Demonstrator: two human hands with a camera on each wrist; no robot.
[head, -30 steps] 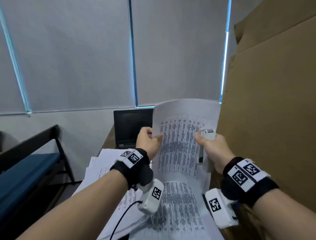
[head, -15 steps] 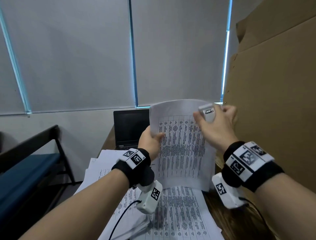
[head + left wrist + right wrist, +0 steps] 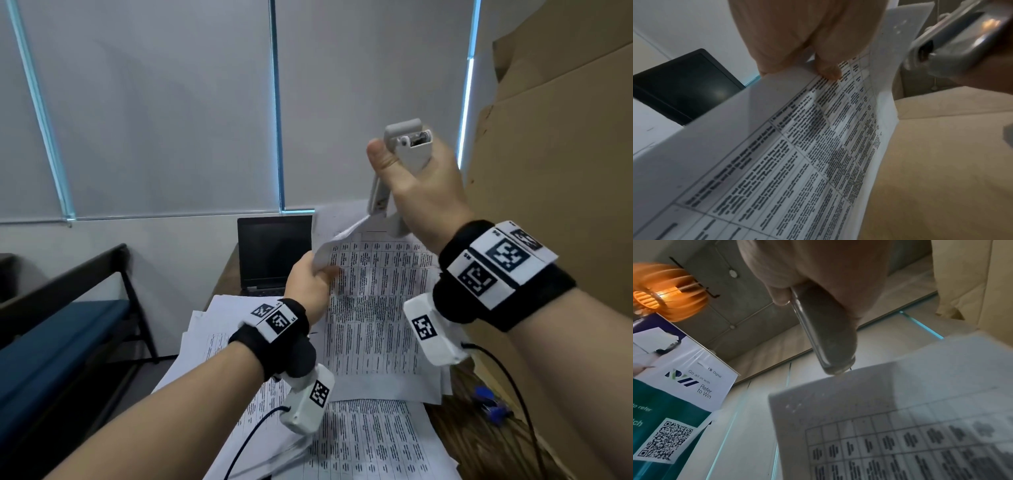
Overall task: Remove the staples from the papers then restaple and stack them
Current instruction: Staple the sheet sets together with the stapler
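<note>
My left hand (image 3: 310, 275) pinches the left edge of a printed set of papers (image 3: 373, 308) and holds it upright over the desk; in the left wrist view the thumb (image 3: 828, 71) presses on the page (image 3: 818, 154). My right hand (image 3: 421, 181) is raised above the sheet's top edge and grips a grey stapler (image 3: 407, 147), nose pointing down at the curled top left corner. In the right wrist view the stapler (image 3: 826, 337) tip hangs just over the paper's top edge (image 3: 890, 410). More printed sheets (image 3: 359, 442) lie stacked on the desk below.
A shut-off laptop (image 3: 274, 253) stands at the back of the desk. A tall cardboard sheet (image 3: 555, 171) walls off the right side. A blue-cushioned bench (image 3: 51, 342) is on the left. Something small and blue (image 3: 486, 401) lies on the desk at the right.
My right hand has risen with the stapler from beside the sheet to above its top edge. The held papers have dropped lower and their top left corner now curls.
</note>
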